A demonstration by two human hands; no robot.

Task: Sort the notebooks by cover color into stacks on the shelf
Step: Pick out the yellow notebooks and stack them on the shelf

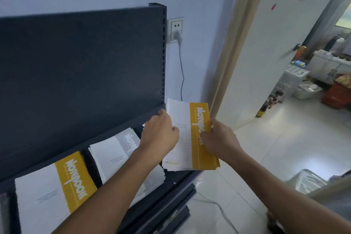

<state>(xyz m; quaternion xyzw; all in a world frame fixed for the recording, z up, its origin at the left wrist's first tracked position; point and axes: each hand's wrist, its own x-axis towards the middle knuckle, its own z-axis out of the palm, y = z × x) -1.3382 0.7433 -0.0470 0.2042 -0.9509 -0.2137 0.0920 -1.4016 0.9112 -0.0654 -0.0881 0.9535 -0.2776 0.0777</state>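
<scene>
Both hands hold a small bundle of yellow notebooks (181, 115) at the right end of the shelf (182, 176), just right of the grey stack (114, 154). The left hand (159, 133) pinches the bundle's white left edge. The right hand (218, 138) clamps its grip on the yellow band. A yellow stack (57, 186) lies further left.
</scene>
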